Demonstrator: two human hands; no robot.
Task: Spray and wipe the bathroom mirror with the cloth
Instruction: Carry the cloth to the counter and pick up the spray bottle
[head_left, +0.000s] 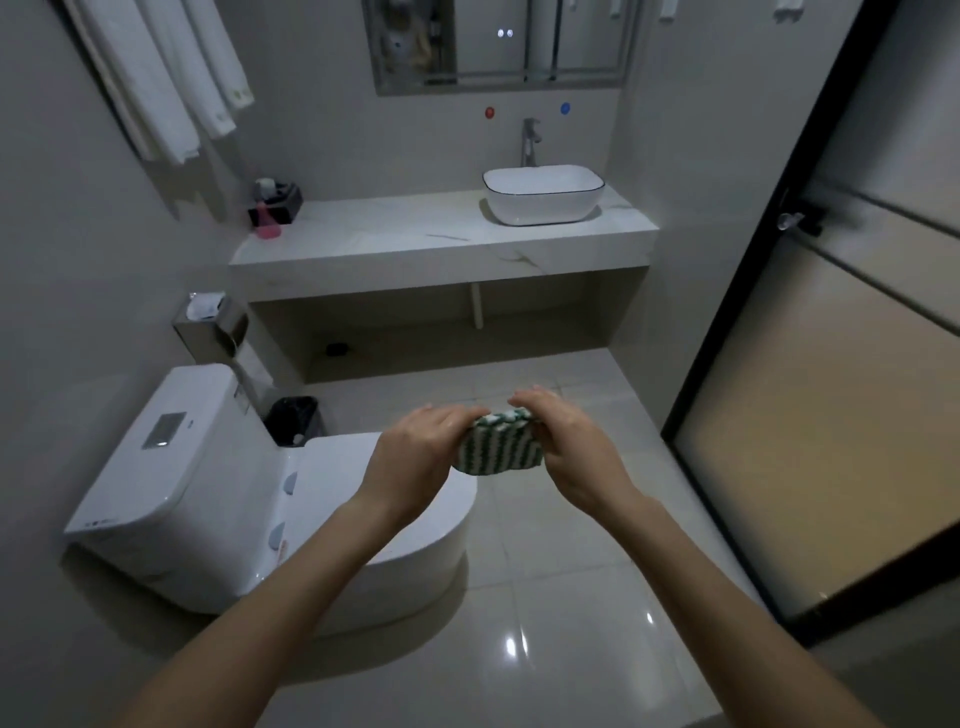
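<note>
I see the green-and-white striped cloth (498, 441) folded small at frame centre, held up over the floor between both hands. My left hand (415, 460) pinches its 9 o'clock edge; my right hand (566, 441) curls a closed grip over its 3 o'clock edge. The mirror (501, 44) hangs at 12 o'clock, above the faucet (530, 140) and basin (543, 195) on the counter (415, 244). A toilet (218, 488) sits at 9 o'clock.
</note>
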